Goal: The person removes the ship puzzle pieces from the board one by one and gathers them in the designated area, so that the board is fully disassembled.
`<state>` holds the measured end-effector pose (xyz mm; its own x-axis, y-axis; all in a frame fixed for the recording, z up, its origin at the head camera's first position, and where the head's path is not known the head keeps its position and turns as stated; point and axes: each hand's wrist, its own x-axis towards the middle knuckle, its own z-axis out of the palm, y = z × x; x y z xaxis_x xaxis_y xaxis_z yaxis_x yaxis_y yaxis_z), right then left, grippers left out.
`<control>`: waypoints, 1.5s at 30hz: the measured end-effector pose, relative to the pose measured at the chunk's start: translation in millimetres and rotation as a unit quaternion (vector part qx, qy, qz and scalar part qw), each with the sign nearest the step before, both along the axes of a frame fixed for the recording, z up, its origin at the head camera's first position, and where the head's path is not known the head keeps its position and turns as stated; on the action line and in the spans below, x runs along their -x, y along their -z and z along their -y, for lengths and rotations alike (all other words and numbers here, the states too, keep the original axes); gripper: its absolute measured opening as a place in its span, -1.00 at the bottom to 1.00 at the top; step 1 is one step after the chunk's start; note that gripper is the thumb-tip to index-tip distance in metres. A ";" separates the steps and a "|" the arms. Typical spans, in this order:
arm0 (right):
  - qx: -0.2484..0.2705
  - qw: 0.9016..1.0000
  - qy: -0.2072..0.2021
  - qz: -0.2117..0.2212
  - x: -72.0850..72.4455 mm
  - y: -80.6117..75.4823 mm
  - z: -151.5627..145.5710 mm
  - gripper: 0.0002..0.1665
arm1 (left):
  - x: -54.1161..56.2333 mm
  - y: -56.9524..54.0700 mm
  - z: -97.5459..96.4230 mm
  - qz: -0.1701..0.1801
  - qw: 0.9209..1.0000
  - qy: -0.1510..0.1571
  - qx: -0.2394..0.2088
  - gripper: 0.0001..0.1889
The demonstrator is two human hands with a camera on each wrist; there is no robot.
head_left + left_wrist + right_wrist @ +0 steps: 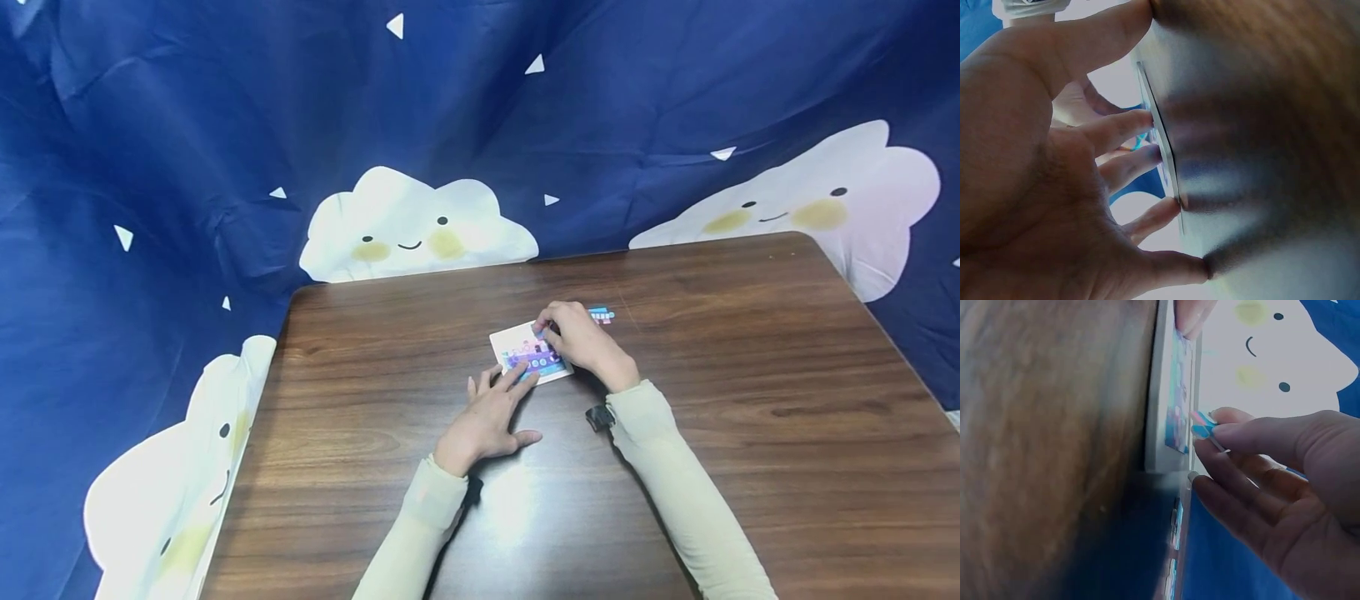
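A small white-framed jigsaw puzzle board (507, 337) with a purple, pink and blue picture lies on the wooden table. My left hand (483, 423) is spread at its near left side, with a few fingertips (1141, 119) resting on the board's edge and the thumb on the table. Over the board's upper right part, my right hand (581, 340) pinches a small blue-and-pink puzzle piece (1204, 429) between thumb and fingers. The piece is tilted close to the picture in the right wrist view.
Beyond the right hand, loose blue pieces (602, 316) lie on the brown table (360, 433), partly hidden by that hand. A dark blue curtain (465, 100) with white clouds hangs along the far and left table edges.
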<state>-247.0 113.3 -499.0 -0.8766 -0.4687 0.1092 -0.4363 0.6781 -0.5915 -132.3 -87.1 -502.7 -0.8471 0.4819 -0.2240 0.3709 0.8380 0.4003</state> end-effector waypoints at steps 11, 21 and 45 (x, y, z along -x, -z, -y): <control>0.020 0.999 0.027 0.004 7.0 -7.9 -18.1 -0.81 | 1.4 1.0 2.0 -0.002 1.000 -0.001 -0.002 -0.01; 0.055 0.993 0.107 0.006 13.4 -9.5 -60.3 -0.72 | 1.2 1.8 2.2 -0.001 1.000 0.000 -0.006 -0.01; 0.000 0.981 0.192 0.030 12.9 -2.8 -108.5 -0.71 | -0.2 1.2 0.4 0.003 1.000 -0.007 -0.028 -0.03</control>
<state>-259.9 221.8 -496.1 -0.9933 -0.1034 0.0525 -0.1139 0.7860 -0.6076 -132.1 -87.5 -503.9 -0.8527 0.4819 -0.2015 0.3572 0.8195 0.4482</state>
